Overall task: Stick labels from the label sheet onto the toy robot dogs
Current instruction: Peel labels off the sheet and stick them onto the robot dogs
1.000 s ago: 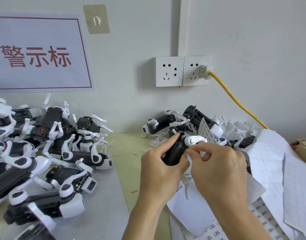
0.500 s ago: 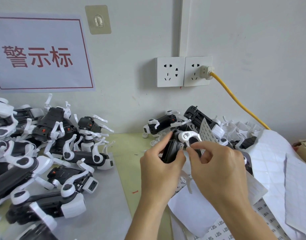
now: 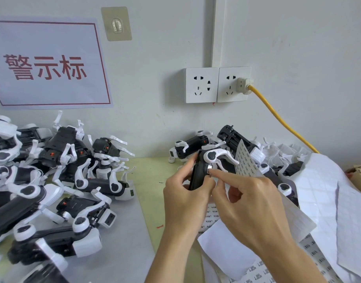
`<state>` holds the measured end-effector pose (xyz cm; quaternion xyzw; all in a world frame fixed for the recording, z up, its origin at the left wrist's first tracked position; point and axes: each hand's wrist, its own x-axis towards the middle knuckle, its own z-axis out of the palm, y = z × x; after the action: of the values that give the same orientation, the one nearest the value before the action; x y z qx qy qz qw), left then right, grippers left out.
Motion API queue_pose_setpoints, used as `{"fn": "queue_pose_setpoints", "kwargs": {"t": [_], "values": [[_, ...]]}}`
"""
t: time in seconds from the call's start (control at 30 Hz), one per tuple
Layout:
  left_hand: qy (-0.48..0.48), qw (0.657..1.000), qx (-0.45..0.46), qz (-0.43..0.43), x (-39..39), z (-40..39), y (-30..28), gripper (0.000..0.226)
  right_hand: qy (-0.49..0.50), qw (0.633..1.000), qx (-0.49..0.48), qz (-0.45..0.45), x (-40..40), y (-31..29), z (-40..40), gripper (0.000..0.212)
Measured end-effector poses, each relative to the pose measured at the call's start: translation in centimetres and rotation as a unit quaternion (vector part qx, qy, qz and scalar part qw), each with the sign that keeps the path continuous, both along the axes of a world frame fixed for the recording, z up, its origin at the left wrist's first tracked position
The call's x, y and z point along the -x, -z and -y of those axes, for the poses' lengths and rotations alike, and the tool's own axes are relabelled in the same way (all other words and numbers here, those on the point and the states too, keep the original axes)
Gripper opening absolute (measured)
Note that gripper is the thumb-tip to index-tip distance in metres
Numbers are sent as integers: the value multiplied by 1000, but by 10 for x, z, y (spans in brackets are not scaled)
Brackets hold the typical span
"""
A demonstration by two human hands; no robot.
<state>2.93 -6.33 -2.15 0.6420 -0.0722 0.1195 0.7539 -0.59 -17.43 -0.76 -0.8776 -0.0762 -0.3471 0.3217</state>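
Presently I note the left hand (image 3: 185,199) curled around 1 toy robot dog (image 3: 204,170), holding it above the desk (image 3: 153,180) in front of the wall. My right hand (image 3: 251,203) presses a fingertip (image 3: 211,171) onto a small label (image 3: 208,168) on the dog's side. The label sheet (image 3: 246,160) stands just behind. Risk: uneven pressure could leave the label crooked or lifted at an edge; the protruding white leg (image 3: 220,155) crowds the finger.
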Motion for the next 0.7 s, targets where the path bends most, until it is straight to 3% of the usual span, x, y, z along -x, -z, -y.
{"fn": "queue_pose_setpoints", "kwargs": {"t": [0.43,0.57,0.7], "values": [[8,1000,-6,13,1,0,0,52,-14,999,-21,31,0,-3,1,39],[2,1000,-14,18,1,0,0,52,-11,1000,0,13,1,-1,1,31],[0,1000,-22,11,1,-1,-1,54,-12,1000,-13,-4,0,-1,2,37]]}}
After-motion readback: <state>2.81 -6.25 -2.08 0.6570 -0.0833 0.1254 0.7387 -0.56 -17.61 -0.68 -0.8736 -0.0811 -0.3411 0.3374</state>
